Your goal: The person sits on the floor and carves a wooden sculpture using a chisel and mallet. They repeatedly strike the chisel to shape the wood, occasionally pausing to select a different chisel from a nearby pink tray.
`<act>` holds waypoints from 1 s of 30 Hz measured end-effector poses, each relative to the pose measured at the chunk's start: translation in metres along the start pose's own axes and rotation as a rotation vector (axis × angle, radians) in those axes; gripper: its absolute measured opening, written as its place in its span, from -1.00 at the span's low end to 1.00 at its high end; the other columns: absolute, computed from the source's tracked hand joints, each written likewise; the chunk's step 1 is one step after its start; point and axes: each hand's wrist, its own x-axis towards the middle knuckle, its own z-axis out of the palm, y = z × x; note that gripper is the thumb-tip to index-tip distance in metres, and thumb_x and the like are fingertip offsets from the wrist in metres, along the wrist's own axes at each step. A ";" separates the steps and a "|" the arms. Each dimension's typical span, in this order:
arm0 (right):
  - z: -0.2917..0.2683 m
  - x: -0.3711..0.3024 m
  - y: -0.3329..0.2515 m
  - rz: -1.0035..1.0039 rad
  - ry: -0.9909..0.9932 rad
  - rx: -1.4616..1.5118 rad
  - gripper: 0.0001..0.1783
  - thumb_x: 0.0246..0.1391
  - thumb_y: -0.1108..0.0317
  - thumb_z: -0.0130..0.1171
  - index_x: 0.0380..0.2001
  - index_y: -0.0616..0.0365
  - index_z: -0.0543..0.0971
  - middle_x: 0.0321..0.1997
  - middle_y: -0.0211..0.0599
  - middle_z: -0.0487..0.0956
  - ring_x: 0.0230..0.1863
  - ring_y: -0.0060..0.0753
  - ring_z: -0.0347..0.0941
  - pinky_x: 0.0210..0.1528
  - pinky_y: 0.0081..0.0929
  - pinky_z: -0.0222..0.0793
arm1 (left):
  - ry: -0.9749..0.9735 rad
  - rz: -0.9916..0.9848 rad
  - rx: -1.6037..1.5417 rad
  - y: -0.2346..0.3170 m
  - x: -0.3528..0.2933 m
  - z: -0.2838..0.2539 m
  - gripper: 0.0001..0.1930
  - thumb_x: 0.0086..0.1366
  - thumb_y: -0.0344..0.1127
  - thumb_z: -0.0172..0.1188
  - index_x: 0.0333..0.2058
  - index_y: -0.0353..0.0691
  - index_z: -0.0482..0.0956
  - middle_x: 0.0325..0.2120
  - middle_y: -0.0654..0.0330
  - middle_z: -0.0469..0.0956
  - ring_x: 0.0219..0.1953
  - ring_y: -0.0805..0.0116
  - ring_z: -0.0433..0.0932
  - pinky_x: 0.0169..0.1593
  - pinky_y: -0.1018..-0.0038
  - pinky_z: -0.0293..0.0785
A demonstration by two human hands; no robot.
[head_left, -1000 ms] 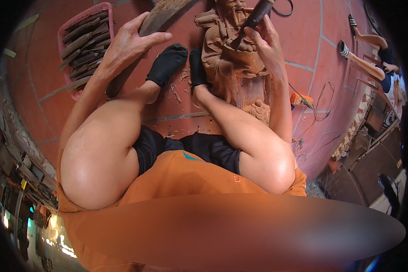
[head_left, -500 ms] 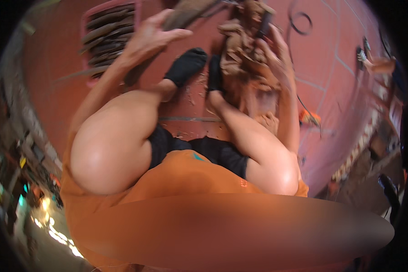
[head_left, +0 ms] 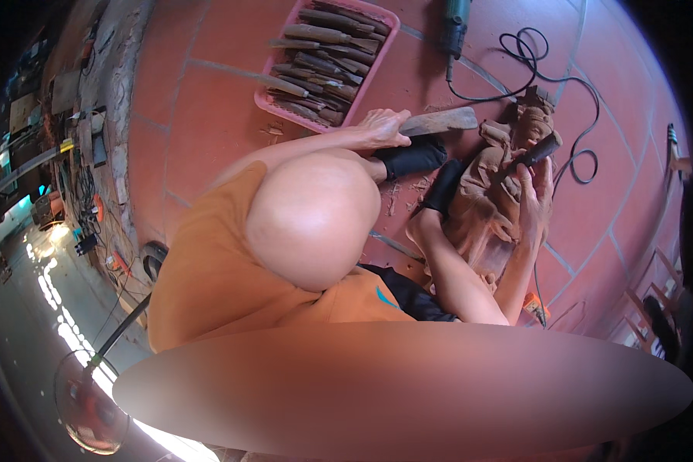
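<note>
A carved wooden figure [head_left: 491, 185] lies on the floor in front of me, beside my sock-covered feet, its carved head at the far end. My right hand [head_left: 537, 192] rests over its right side, fingers closed round a chisel [head_left: 545, 149] with a dark handle. The handle points up and away to the right; the blade end is hard to make out against the carving. In my closed left hand [head_left: 386, 128] is a flat wooden mallet [head_left: 443, 121], its broad end pointing right toward the figure, apart from the chisel.
A pink tray [head_left: 396, 27] full of wooden-handled chisels [head_left: 316, 33] stands at the far left. A green power tool [head_left: 455, 27] lies at the back, its black cord [head_left: 593, 115] looping past the figure. Wood shavings [head_left: 393, 202] lie between my feet. An orange object [head_left: 534, 306] is at the near right.
My view has swung left, so the tray and figure appear farther right and the power tool shows. My left hand, fingers looser before, is now closed on the mallet.
</note>
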 end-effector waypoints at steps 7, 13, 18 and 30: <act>0.010 -0.003 0.003 0.042 0.003 -0.002 -0.49 0.33 0.52 0.14 0.32 0.23 0.39 0.08 -0.37 0.55 0.00 -0.56 0.49 -0.05 -0.54 0.48 | 0.142 0.156 0.128 -0.025 0.009 0.036 -0.60 0.12 -0.31 0.39 -0.13 -0.39 0.50 -0.17 -0.19 0.53 -0.01 -0.31 0.53 -0.02 -0.11 0.51; 0.008 -0.003 0.017 0.058 -0.062 -0.044 -0.47 0.40 0.46 0.10 0.37 0.19 0.30 0.10 -0.30 0.56 0.02 -0.48 0.52 0.04 -0.49 0.45 | 0.334 0.275 0.338 -0.038 0.011 0.044 -0.69 0.11 -0.41 0.32 -0.15 -0.33 0.54 -0.18 -0.09 0.52 -0.05 -0.14 0.53 0.01 0.00 0.52; 0.003 -0.006 0.017 0.073 -0.086 -0.096 -0.47 0.38 0.46 0.12 0.37 0.18 0.31 0.12 -0.33 0.54 0.05 -0.49 0.51 0.03 -0.51 0.46 | 0.486 0.414 0.313 -0.045 -0.007 0.033 -0.63 0.15 -0.37 0.35 -0.05 -0.26 0.55 -0.15 0.03 0.52 -0.09 -0.01 0.53 0.04 0.15 0.52; -0.008 -0.015 -0.030 0.068 -0.190 -0.296 -0.45 0.36 0.47 0.15 0.36 0.14 0.32 0.20 -0.41 0.50 0.12 -0.53 0.48 -0.01 -0.55 0.46 | 0.921 0.283 0.462 -0.121 -0.138 -0.034 -0.84 0.26 -0.42 0.21 -0.21 -0.31 0.64 -0.17 0.06 0.57 0.00 0.05 0.53 0.10 0.10 0.45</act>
